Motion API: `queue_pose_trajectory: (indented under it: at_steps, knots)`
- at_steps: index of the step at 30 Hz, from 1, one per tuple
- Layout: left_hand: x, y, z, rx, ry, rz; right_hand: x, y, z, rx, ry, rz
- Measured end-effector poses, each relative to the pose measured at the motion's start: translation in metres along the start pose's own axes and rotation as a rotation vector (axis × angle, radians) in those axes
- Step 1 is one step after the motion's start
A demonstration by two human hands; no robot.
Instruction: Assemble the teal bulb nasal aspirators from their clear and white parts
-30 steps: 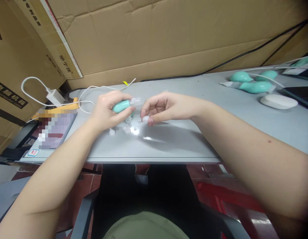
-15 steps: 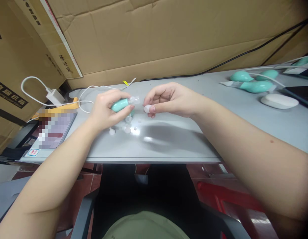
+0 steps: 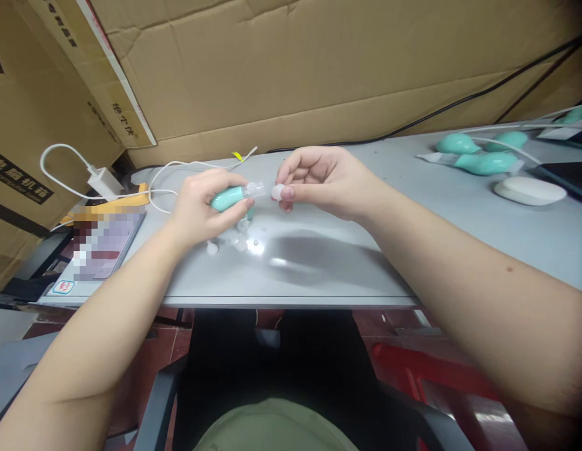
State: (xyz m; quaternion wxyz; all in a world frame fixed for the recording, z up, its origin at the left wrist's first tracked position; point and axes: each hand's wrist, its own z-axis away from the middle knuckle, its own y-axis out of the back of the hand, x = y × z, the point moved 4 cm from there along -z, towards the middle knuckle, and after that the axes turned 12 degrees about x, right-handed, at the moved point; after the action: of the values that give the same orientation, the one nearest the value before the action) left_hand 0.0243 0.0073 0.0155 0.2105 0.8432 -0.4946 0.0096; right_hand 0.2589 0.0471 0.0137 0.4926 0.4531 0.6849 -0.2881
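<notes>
Since a moment before, the right hand [image 3: 335, 181] has risen, pinching a small round translucent-white piece [image 3: 276, 191] just beside the clear nozzle [image 3: 254, 189] of a teal glossy bulb [image 3: 226, 199]. Left hand [image 3: 197, 203] grasps this bulb above the grey tabletop [image 3: 413, 170], between front and back edges.

From my distant post I see one grey table [image 3: 460, 219]. At its left lie a flat phone-like device [image 3: 124, 241], partly blurred, a yellow power strip [image 3: 114, 207] and a white cable [image 3: 248, 153]. Small whitish round pieces [image 3: 212, 248] lie near the middle; at right, turquoise bulbs [image 3: 488, 164] beside a white mouse-shaped object [image 3: 530, 190].
</notes>
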Motion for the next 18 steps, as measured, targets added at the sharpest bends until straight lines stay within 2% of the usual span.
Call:
queue_pose_trajectory:
  at_steps: [3,8,13,18]
  knots:
    - [-0.0007,-0.0005,0.0003,-0.019,0.011,-0.001,-0.0013,0.0002,0.0004,0.101,0.097,0.022]
    - [-0.0035,-0.0037,0.0018,-0.06,0.019,0.002,-0.0031,-0.0012,0.0028,0.192,0.161,0.095]
    - [-0.0031,-0.0043,0.0022,-0.031,-0.005,0.036,-0.0057,-0.005,0.0064,0.198,0.247,0.122]
    - [-0.0033,-0.0044,0.003,-0.053,0.005,0.006,-0.0032,-0.005,0.0084,0.19,0.255,0.189]
